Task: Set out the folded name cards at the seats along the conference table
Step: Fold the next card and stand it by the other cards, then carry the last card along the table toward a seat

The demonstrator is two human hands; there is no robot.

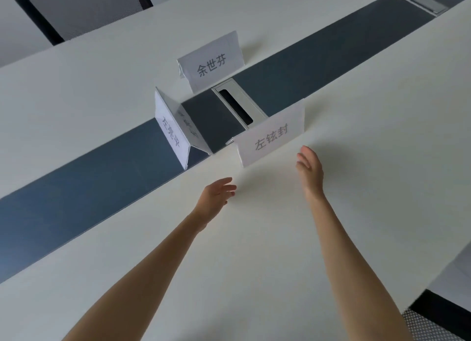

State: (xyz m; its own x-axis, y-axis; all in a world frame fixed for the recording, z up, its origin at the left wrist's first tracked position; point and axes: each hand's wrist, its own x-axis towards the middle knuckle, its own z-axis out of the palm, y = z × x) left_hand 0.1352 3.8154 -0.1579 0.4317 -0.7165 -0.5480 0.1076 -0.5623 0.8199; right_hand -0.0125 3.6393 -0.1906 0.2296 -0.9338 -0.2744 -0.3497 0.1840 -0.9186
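Observation:
Three white folded name cards with black characters stand near the middle of the white conference table (254,264). The nearest card (271,136) stands upright on my side of the dark centre strip. A second card (173,132) sits turned sideways on the strip, and a third card (212,62) stands on the far side. My left hand (216,195) hovers open just below and left of the nearest card. My right hand (309,171) is open just right of that card's lower corner, apart from it. Both hands hold nothing.
A dark blue-grey strip (76,192) runs along the table's middle, with a silver cable hatch (239,107) between the cards and another hatch (420,0) at the far right. A mesh-backed chair (84,9) stands across the table; another chair (441,317) sits at my lower right.

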